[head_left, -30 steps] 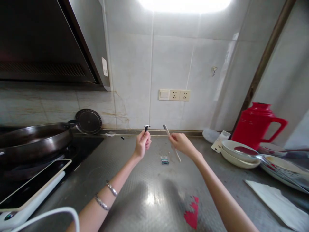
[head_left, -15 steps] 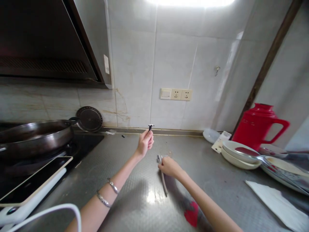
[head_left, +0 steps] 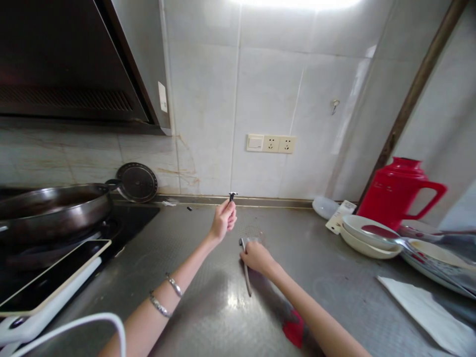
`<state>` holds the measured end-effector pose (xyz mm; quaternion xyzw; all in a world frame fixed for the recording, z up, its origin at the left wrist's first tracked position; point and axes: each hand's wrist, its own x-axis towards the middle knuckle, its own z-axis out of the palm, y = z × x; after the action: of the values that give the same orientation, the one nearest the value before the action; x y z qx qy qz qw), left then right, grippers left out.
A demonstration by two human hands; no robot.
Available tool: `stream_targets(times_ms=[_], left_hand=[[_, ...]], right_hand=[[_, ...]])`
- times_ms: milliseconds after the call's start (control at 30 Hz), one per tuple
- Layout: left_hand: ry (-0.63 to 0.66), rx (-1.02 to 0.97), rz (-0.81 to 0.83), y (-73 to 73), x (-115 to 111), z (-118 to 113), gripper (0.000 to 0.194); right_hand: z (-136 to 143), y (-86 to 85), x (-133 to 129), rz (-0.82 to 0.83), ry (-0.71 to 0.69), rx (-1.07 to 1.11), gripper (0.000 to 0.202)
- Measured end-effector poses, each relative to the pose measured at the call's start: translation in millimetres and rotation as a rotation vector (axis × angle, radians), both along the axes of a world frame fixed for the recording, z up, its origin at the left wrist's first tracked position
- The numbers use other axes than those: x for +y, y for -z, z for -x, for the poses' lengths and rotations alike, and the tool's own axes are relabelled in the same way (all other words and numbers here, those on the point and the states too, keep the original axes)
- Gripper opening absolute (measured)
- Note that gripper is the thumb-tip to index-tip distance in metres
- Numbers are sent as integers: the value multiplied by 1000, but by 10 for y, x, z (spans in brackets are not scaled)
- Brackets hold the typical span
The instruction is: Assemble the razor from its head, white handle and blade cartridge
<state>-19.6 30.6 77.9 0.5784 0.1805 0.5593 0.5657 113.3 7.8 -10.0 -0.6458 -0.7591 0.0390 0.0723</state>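
Note:
My left hand [head_left: 222,219] is raised over the counter, its fingers closed round a small black piece with a silver T-shaped top [head_left: 232,196]. Most of that piece is hidden in the fist, so its kind is unclear. Lower and to the right, my right hand [head_left: 257,258] grips a thin, slightly curved grey strip [head_left: 247,282]. A dark metal-looking end of the strip shows beyond the fingers, and its tail hangs towards me. Something clear and whitish shows just behind the right knuckles, too small to name.
The metal counter [head_left: 201,307] spreads below both hands. On the left are a pan [head_left: 55,218] on the stove, a phone [head_left: 48,277] and a white cable [head_left: 89,320]. Stacked bowls [head_left: 368,248], a red thermos jug [head_left: 394,193] and a white sheet [head_left: 424,310] stand or lie right.
My right hand has shifted slightly left with the grey strip, whose tail has swung left. The left hand stays almost where it was.

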Motion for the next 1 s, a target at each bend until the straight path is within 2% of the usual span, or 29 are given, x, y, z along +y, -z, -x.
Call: stream_targets(times_ms=[133,267,367,500,633,1000], left_hand=[[19,20,21,75,44,-11,37],[28,28,38,167,103,-10,37],[29,29,51,230,141,-7,36],[24,41,91,300,177,-9,37],[24,27,115,355,200,-13,37],[32,39,132,454,197,-72,38]], right_hand=[[-101,-79,29,-28,9,24,34],[-430,-294,159,-84,89,60,37],[-678,-392,287,-97,3,101,27],[-788,-341,415,-87,-201,116,22],[-744,-258,456,-71,-305,94,22],[-701,-239,427,-1,-312,-46,22]])
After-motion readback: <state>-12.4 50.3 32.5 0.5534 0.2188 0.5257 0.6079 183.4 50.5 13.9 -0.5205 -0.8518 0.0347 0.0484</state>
